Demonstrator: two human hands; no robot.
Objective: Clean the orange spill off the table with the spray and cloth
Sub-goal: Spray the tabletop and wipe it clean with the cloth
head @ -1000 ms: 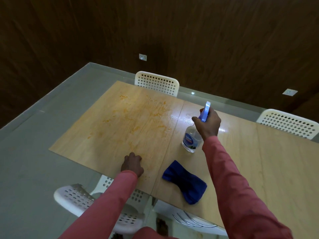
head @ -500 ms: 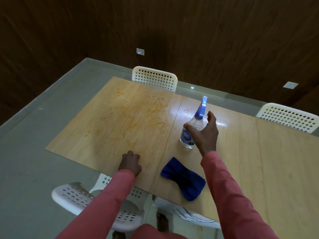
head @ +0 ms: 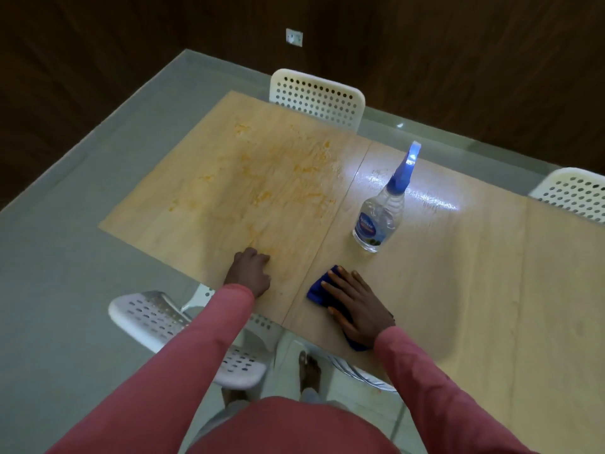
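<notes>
The right hand (head: 357,308) lies flat, fingers straight, on the blue cloth (head: 317,290) just in front of the spray bottle (head: 379,217), which stands released on the bench (head: 491,273). The left hand (head: 250,271), fingers curled and holding nothing, rests left of the bottle at the edge of the orange spill (head: 271,181). The step in hand appears to be taking up the cloth; next, it must be swept left across the spill.

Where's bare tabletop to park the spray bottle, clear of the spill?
Free: the table right of the spray bottle and right hand. Crowded: the orange spill covers the left panel; left hand and cloth fill the near edge.
</notes>
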